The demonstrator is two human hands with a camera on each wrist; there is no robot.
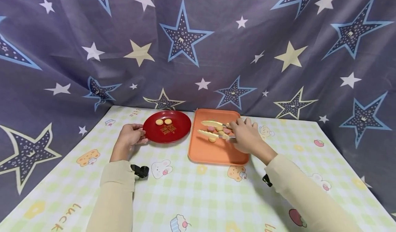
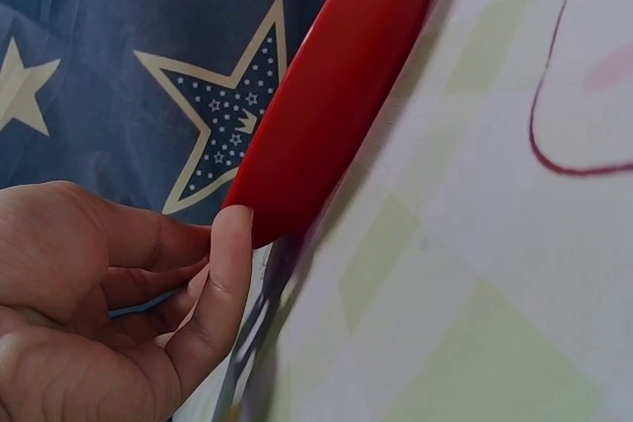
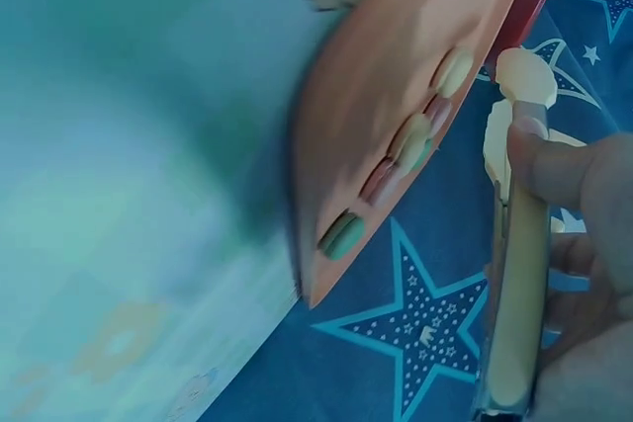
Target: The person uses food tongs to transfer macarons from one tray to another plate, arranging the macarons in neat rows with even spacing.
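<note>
At the left, a red plate (image 1: 180, 123) with gold lettering carries two pale yellow macarons (image 1: 163, 121). My left hand (image 1: 131, 135) pinches its left rim between thumb and fingers, as the left wrist view shows up close. My right hand (image 1: 247, 135) grips a pair of tongs (image 1: 210, 134) with pale tips, held above an orange tray (image 1: 202, 153). The tong tips stand apart and point left, with no macaron pinched between them. Under them, several pink and yellow macarons (image 1: 212, 140) lie on the tray; a green macaron (image 3: 342, 234) shows in the right wrist view.
Plate and tray stand side by side near the back of a table with a green-checked, cartoon-printed cloth (image 1: 173, 197). Directly behind the table hangs a dark curtain (image 1: 216, 46) with stars. Black wrist straps (image 1: 140, 171) sit at both sleeves.
</note>
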